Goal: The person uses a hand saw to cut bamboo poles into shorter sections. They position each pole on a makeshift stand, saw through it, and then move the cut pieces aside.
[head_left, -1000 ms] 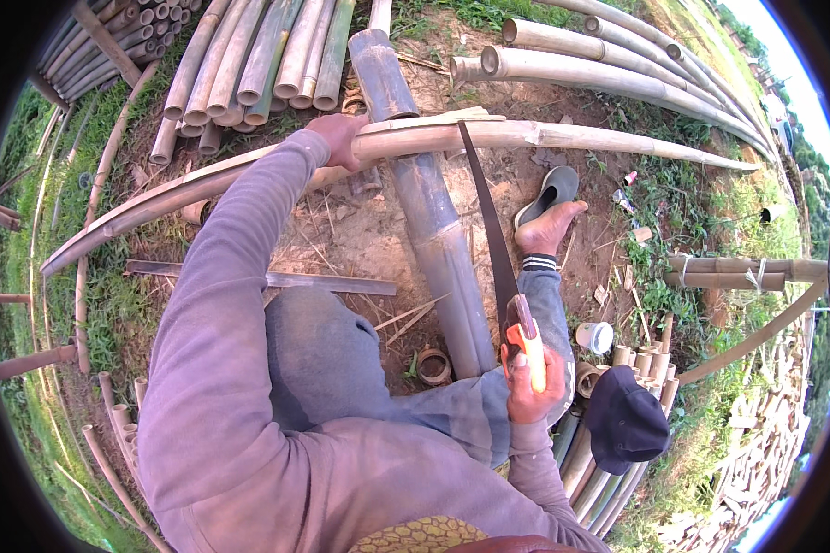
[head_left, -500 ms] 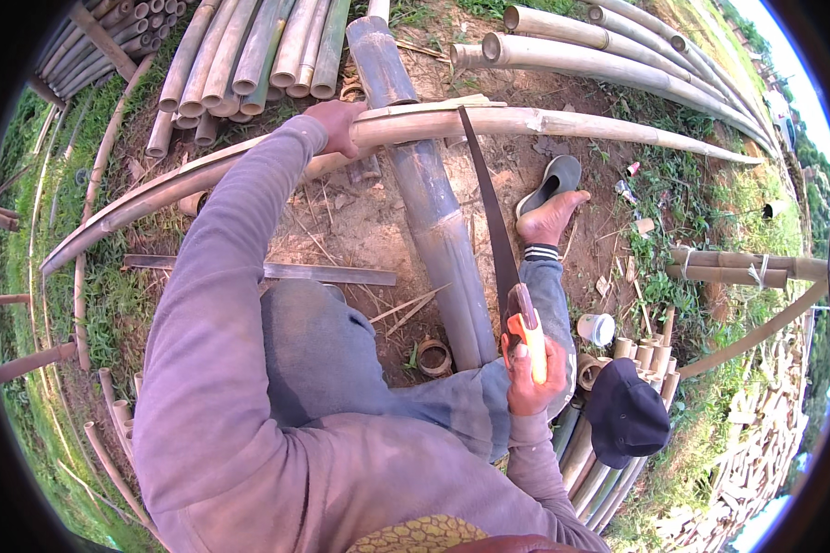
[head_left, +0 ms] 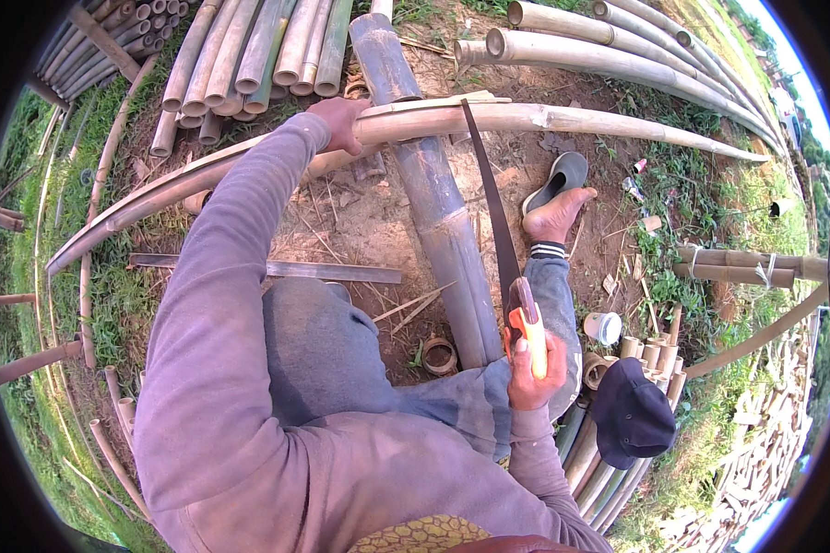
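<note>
My left hand [head_left: 341,122] is closed around a long pale bamboo pole [head_left: 507,117] that lies crosswise over a thick dark bamboo log [head_left: 447,230]. Thin split strips [head_left: 433,107] rest along the top of the pole, just right of that hand. In my right hand [head_left: 538,370] is the orange-and-yellow handle of a handsaw, fingers wrapped round it near my right knee. The long dark saw blade [head_left: 495,207] points away from me, its tip at the pole, right of the log. Whether the teeth touch the pole I cannot tell.
Bamboo poles are stacked at the far left [head_left: 249,64] and far right [head_left: 599,57]. A flat metal-looking bar [head_left: 332,272] lies before my left knee. Beside my right leg are a white cup [head_left: 603,327], a dark hat [head_left: 633,413] and cut bamboo pieces [head_left: 653,355].
The whole view has shifted slightly. Both hands, the saw and the pole keep nearly the same places relative to each other.
</note>
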### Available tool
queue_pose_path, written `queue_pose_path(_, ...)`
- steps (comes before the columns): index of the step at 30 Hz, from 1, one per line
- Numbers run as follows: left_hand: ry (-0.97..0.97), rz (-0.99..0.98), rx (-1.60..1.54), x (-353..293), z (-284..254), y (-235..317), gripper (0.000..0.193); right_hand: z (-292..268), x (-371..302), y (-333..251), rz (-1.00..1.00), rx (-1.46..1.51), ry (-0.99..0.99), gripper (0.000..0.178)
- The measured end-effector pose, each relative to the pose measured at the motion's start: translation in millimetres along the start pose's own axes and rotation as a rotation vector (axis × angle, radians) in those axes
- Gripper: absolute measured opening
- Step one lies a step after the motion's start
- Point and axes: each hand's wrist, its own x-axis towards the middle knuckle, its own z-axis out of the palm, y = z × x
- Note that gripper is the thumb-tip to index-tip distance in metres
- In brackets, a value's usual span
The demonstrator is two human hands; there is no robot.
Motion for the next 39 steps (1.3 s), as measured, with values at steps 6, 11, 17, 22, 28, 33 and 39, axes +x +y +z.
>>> queue_pose_path(6, -0.035, -0.004, 0.009, 5, -6, -2, 0.09, -1, -7, 13, 0.025, 0.018, -0.002, 0.033)
queue_pose_path(11, 0.009, 0.047, -0.136, 13, 4, -24, 0.085, 7, -2, 17, 0.012, 0.09, 0.045, 0.032)
queue_pose_path(17, 0.229, -0.11, 0.015, 12, -4, -34, 0.074, 14, 5, 14, -0.101, -0.094, 0.016, 0.032)
queue_pose_path(22, 0.346, -0.095, 0.199, -34, -22, -54, 0.067, 16, -2, 17, 0.089, 0.049, 0.015, 0.033)
queue_pose_path(28, 0.385, 0.133, 0.184, -188, 29, -14, 0.059, 13, 5, 15, -0.033, 0.048, -0.054, 0.033)
queue_pose_path(33, -0.268, 0.09, 0.109, -238, 106, 19, 0.066, 9, 6, 18, 0.026, 0.1, -0.064, 0.033)
queue_pose_path(39, -0.322, 0.128, -0.093, -220, 137, 35, 0.079, 6, 9, 16, -0.119, -0.134, -0.079, 0.03)
